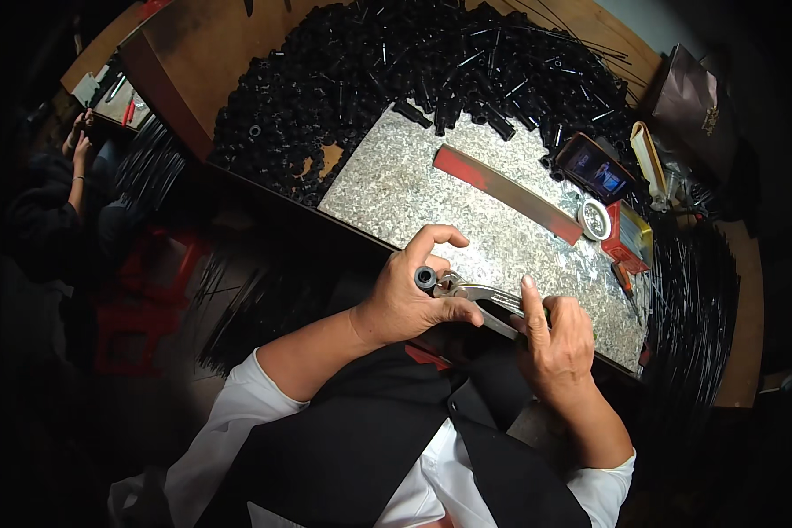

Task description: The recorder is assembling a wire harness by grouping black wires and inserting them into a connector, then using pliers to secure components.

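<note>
In front of my body, my left hand (400, 297) holds a short black tubular part (426, 277) whose round open end faces up. Its index finger curls loosely above the part, and the thumb stretches out below it toward the right. My right hand (558, 345) is wrapped round the handles of silver locking pliers (488, 293), its index finger raised along them. The jaws of the pliers lie against the black part; whether they clamp it is hard to see. Both hands are over the near edge of a speckled work board (387, 189).
A large heap of black tubular parts (326, 88) covers the far side. On the board lie a red-brown bar (506, 194), a phone (597, 167), a white dish (594, 220), a red box (629, 233) and a screwdriver (623, 278). Black rods (691, 308) stand right; a co-worker (62, 194) sits left.
</note>
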Demonstrator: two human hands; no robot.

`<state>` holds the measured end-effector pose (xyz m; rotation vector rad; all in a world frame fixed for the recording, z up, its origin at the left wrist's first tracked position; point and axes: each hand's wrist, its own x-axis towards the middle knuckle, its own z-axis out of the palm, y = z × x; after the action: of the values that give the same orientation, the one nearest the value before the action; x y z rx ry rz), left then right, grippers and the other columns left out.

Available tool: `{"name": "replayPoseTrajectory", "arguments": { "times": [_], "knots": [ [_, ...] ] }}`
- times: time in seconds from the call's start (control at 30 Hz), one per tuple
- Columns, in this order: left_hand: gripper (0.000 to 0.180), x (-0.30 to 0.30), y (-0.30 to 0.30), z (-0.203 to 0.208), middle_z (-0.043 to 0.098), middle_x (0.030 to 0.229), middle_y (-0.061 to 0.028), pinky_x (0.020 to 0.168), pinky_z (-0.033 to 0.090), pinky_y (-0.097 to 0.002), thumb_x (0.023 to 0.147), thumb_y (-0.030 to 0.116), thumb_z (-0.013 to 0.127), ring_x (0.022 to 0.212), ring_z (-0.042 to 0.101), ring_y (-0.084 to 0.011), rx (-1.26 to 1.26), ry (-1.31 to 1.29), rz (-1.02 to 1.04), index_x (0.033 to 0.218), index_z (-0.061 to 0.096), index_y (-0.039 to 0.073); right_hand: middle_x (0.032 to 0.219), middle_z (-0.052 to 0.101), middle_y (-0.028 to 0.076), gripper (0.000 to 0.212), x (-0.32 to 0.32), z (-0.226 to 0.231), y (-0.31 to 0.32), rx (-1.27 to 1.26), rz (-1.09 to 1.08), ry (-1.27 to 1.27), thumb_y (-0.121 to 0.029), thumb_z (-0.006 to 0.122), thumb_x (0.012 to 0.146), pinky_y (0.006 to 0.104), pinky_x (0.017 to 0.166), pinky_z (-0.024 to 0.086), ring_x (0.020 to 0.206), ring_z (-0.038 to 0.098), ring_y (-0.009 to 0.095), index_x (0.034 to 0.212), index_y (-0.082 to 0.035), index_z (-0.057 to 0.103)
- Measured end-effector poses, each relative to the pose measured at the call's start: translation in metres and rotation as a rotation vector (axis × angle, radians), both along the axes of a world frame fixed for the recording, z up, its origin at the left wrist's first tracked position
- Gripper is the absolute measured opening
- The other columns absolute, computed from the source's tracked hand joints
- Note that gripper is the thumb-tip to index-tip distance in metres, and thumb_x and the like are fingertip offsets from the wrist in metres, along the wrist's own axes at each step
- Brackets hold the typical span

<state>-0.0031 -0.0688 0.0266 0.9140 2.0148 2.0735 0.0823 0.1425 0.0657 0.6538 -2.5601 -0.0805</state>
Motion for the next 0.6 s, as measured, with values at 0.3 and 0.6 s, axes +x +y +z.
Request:
{"name": "replayPoseTrajectory", "arguments": {
  "times": [0.3, 0.6],
  "knots": [
    [0.076, 0.001, 0.003, -0.002, 0.055, 0.057, 0.001, 0.052, 0.037, -0.0196, 0.062, 0.035, 0.085, 0.055, 0.046, -0.0029, -0.018, 0.035, 0.04, 0.115, 0.042, 0.002, 0.069, 0.044, 0.008, 0.064, 0.005, 0.009, 0.002, -0.053, -0.033, -0.21, 0.001, 0.068, 0.067, 0.034, 0.048, 0.038, 0.056, 0.049, 0.022, 0.129, -0.004, 0.051],
    [0.092, -0.004, -0.002, -0.001, 0.04, 0.058, 0.0088, 0.054, 0.028, -0.0162, 0.051, 0.047, 0.086, 0.058, 0.037, -0.0001, 0.008, -0.123, -0.025, 0.118, 0.042, 0.002, 0.071, 0.045, 0.007, 0.067, 0.002, 0.018, -0.003, -0.143, 0.01, -0.225, 0.002, 0.067, 0.065, 0.0354, 0.049, 0.04, 0.056, 0.048, 0.023, 0.13, -0.007, 0.051]
  ]
}}
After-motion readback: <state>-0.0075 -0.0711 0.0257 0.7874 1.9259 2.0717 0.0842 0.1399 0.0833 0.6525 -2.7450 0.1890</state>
